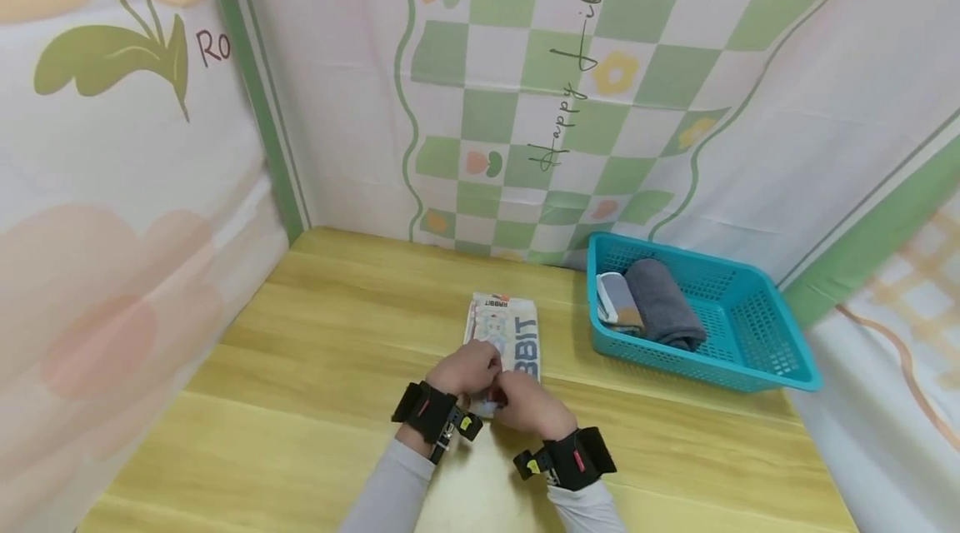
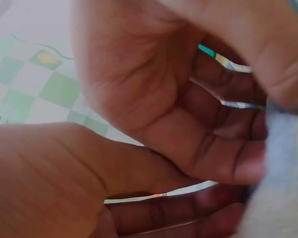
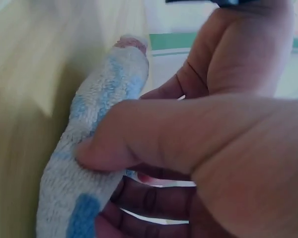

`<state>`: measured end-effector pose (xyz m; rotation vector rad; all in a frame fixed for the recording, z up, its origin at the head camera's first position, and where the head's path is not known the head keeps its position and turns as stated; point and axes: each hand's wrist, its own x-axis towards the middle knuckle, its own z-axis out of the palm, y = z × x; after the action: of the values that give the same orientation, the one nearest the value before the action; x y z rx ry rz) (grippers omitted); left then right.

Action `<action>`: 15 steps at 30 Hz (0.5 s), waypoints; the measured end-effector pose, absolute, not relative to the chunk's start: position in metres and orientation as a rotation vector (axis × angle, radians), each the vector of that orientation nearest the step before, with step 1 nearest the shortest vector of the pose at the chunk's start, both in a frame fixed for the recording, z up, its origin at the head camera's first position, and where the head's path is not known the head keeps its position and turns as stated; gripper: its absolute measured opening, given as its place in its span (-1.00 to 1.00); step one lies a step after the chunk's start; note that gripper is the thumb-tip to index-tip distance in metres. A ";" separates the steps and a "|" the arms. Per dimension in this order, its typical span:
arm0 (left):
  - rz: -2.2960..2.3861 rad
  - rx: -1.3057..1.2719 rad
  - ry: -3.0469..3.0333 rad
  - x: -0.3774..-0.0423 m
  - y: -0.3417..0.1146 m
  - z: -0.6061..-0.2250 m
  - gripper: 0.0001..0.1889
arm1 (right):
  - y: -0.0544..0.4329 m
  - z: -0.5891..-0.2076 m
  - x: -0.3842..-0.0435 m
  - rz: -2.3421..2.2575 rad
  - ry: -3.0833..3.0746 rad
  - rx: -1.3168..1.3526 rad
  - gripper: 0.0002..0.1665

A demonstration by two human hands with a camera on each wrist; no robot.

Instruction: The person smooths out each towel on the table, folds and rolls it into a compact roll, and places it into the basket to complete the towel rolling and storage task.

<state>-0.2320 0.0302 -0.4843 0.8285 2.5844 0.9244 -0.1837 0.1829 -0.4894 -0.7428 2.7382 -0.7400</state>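
Note:
A white towel point(image 1: 527, 325) with blue lettering and a printed picture lies on the wooden table in front of me. At its near end my left hand point(image 1: 465, 368) pinches the cloth between thumb and fingers. Close beside it, my right hand point(image 1: 532, 406) grips the same end, its thumb pressed on the near side and its fingers behind. In the right wrist view the gripped edge of the towel point(image 3: 64, 163) forms a thick, rounded fold with a looped texture and blue patches. Part of the near end is hidden by the hands.
A turquoise plastic basket point(image 1: 787, 333) stands at the right back of the table point(image 1: 315, 325). Inside it lie a rolled dark grey towel point(image 1: 663, 300) and a smaller folded cloth point(image 1: 618, 300) in white, grey and brown. Printed curtains hang along the table's back and sides.

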 end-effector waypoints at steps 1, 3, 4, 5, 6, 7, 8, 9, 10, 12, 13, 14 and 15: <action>0.920 0.824 2.578 -0.232 0.030 -0.485 -0.66 | 0.185 -0.490 -0.186 -0.758 2.719 -0.748 -0.79; 0.910 0.827 2.573 -0.233 0.030 -0.484 -0.65 | 0.190 -0.491 -0.190 -0.798 2.681 -0.774 -0.81; 0.904 0.818 2.566 -0.234 0.030 -0.483 -0.65 | 0.193 -0.490 -0.192 -0.816 2.660 -0.777 -0.81; 0.899 0.814 2.560 -0.235 0.029 -0.483 -0.65 | 0.196 -0.490 -0.194 -0.834 2.647 -0.786 -0.81; 0.903 0.814 2.556 -0.236 0.030 -0.482 -0.65 | 0.200 -0.489 -0.197 -0.842 2.646 -0.795 -0.79; 0.902 0.817 2.553 -0.237 0.030 -0.481 -0.65 | 0.203 -0.488 -0.199 -0.854 2.647 -0.805 -0.78; 0.900 0.823 2.548 -0.238 0.030 -0.479 -0.65 | 0.207 -0.486 -0.201 -0.859 2.650 -0.809 -0.76; 0.901 0.822 2.535 -0.238 0.030 -0.479 -0.64 | 0.209 -0.486 -0.202 -0.860 2.656 -0.803 -0.76; 0.900 0.822 2.520 -0.237 0.030 -0.478 -0.65 | 0.211 -0.485 -0.203 -0.855 2.665 -0.794 -0.76; 0.905 0.820 2.493 -0.236 0.029 -0.476 -0.68 | 0.214 -0.484 -0.204 -0.861 2.673 -0.781 -0.76; 0.903 0.813 2.481 -0.236 0.029 -0.475 -0.72 | 0.214 -0.484 -0.204 -0.866 2.671 -0.775 -0.76; 0.895 0.812 2.477 -0.235 0.029 -0.474 -0.77 | 0.214 -0.483 -0.203 -0.864 2.670 -0.764 -0.77; 0.888 0.812 2.475 -0.234 0.028 -0.474 -0.83 | 0.214 -0.483 -0.203 -0.870 2.672 -0.762 -0.78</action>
<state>-0.2340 0.0284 -0.4741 0.8120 2.4748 0.8884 -0.2026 0.2141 -0.4828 -0.7622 2.6718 -0.8701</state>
